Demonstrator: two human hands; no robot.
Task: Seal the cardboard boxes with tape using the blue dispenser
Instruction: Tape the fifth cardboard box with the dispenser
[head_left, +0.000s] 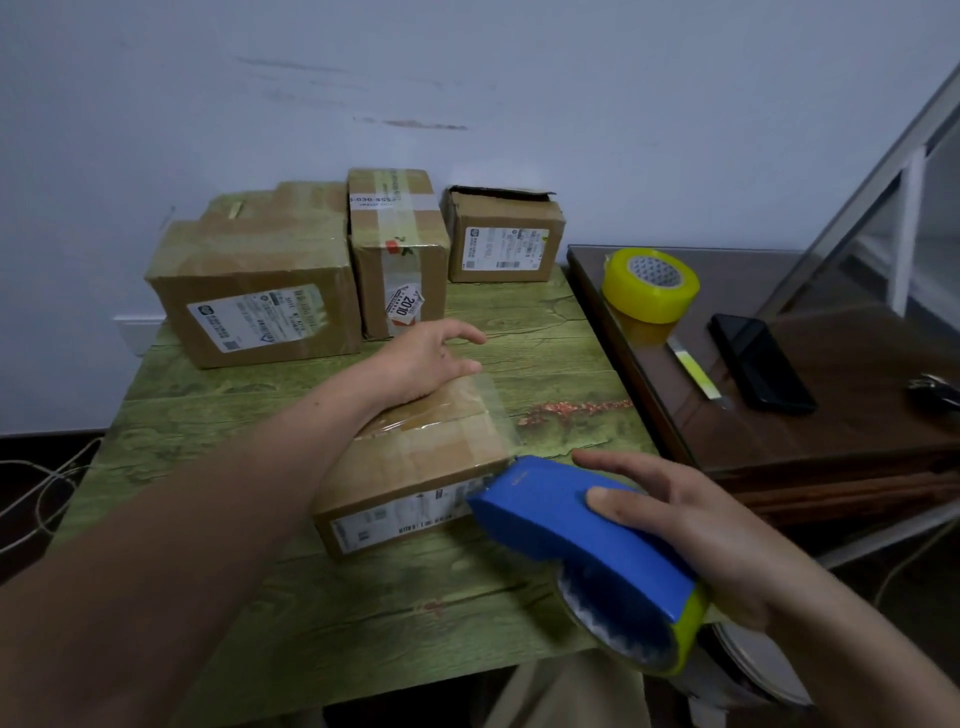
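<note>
Closest in, the right hand (691, 530) wraps the blue dispenser (571, 535), thumb across its top and fingers curled round the far side, so it is clamped on the tool. The dispenser's nose sits at the near right corner of the flat box (415, 467), which lies in the middle of the green table (363, 623). A clear strip of tape (493, 410) runs from the box top over that edge to the nose. I judge the tool is tipped down there to carry the strip over the corner and onto the side before cutting. The dispenser holds a yellowish roll, seen at its open rear end.

The left hand (426, 358) rests its heel on the far part of the box top, fingers loose and apart, reaching past the edge and gripping nothing. It seems placed to pin the box against the pull of the tape.

The flat box is closed, so its contents are hidden. Three more boxes stand against the wall: a large box (254, 291) and a tall box (397, 249), both shut and already banded with tape, and a small box (501, 239) whose top flap stands slightly lifted, with only a dark gap showing. That one likely still needs sealing.

On the dark side table (831, 415) to the right lie a spare yellow roll (649, 286) and a phone (761, 364), well apart from the work.
</note>
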